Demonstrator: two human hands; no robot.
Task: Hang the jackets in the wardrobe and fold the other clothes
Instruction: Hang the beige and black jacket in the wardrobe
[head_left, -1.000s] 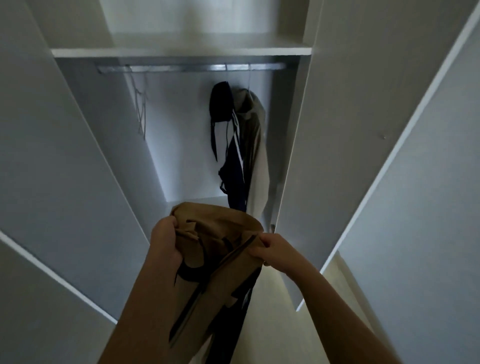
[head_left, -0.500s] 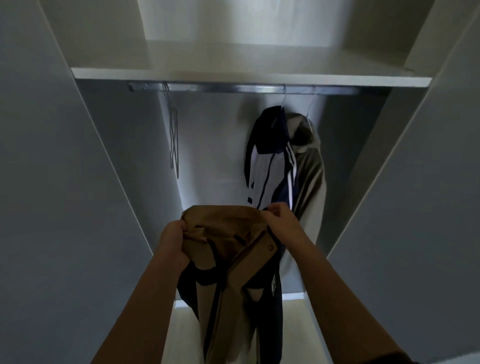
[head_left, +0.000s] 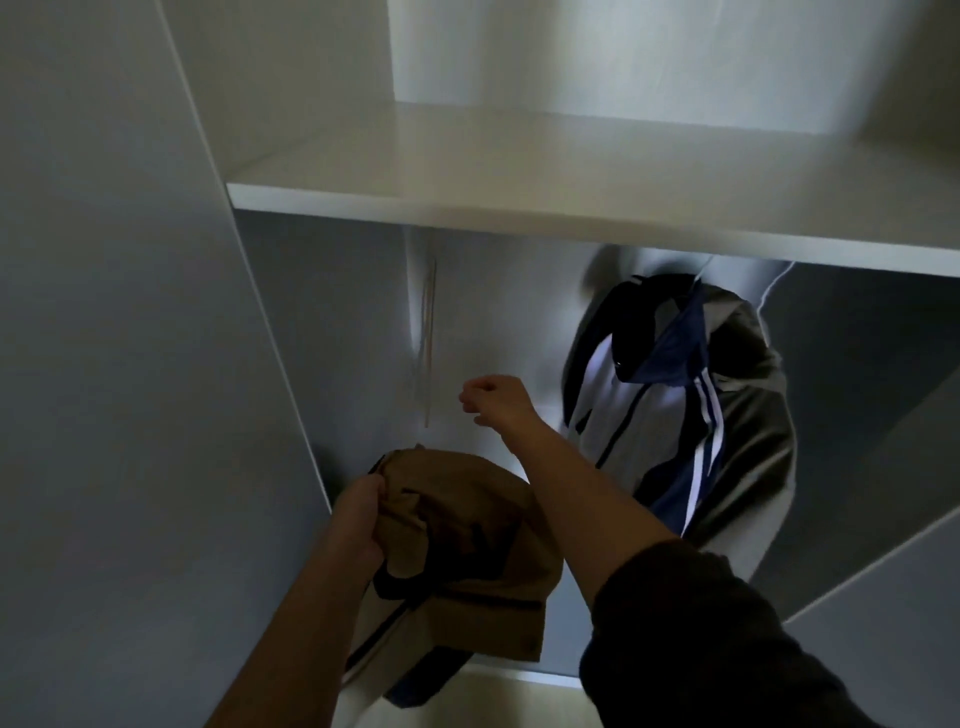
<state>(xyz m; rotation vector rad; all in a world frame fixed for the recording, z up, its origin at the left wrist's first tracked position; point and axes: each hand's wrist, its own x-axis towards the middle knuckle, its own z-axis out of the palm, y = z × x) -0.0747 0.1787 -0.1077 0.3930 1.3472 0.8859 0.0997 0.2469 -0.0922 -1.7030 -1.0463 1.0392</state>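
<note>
1. A head-camera view looks into an open white wardrobe (head_left: 130, 364). The picture is dim and motion-blurred, and a shelf (head_left: 519, 208) crosses the upper half of the frame.
2. At lower centre, the left hand (head_left: 358, 525) has its grip closed tight on a bunched brown jacket (head_left: 467, 525). The jacket sags below the fist and is not yet hung.
3. At centre, the right hand (head_left: 493, 400) is raised, its grip curled with nothing seen in it. It is near thin empty hangers (head_left: 428, 338) at centre left.
4. Right of centre, a navy and white striped jacket (head_left: 675, 415) already hangs, with a grey jacket (head_left: 753, 415) behind it.
5. Risk: held by one hand only, the bunched jacket may slip or drag. The rail is hidden behind the shelf, so a blind reach could knock or tangle the hangers.
</note>
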